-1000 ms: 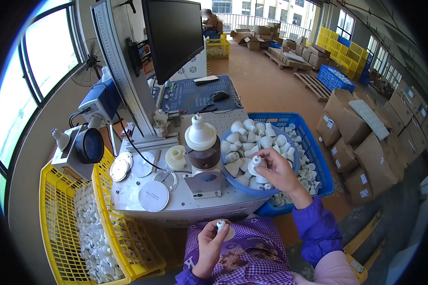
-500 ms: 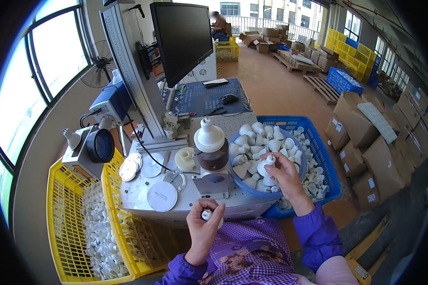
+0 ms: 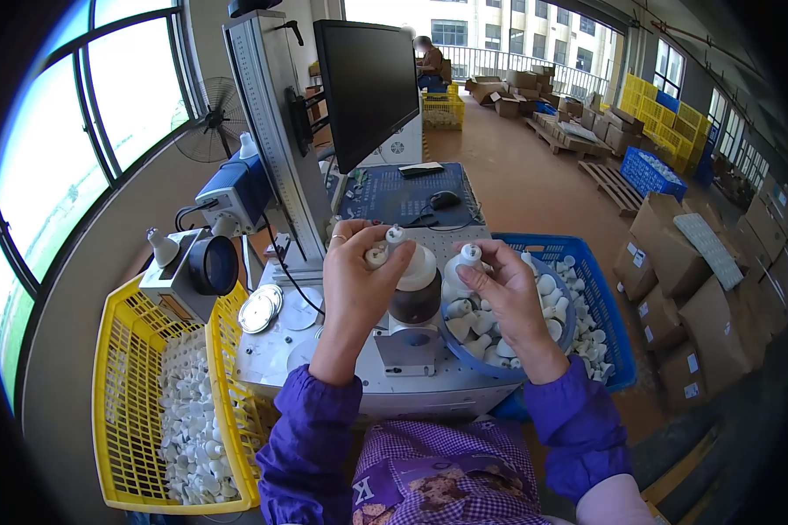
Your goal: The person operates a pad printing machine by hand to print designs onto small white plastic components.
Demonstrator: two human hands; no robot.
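Note:
My left hand [image 3: 362, 271] is at the round fixture [image 3: 417, 302], its fingers closed on a white lamp housing [image 3: 396, 235] at the fixture's top. A second small white piece shows between those fingers. My right hand [image 3: 508, 293] grips another white lamp housing [image 3: 469, 255], held upright just right of the fixture and over the near edge of the round blue basin [image 3: 499, 372]. More white housings [image 3: 477, 324] fill that basin. The fixture's top is partly hidden by my left hand.
A monitor [image 3: 368, 92] and metal column [image 3: 271, 131] stand behind. The laser head [image 3: 188, 271] is at left above a yellow crate [image 3: 228, 411] of housings. A blue crate [image 3: 622, 350] holds the basin's right side. A person [image 3: 429, 63] sits far back.
My left hand has risen from the table's front edge to the fixture. My right hand has lifted its housing and moved it toward the fixture. The camera view has shifted slightly.

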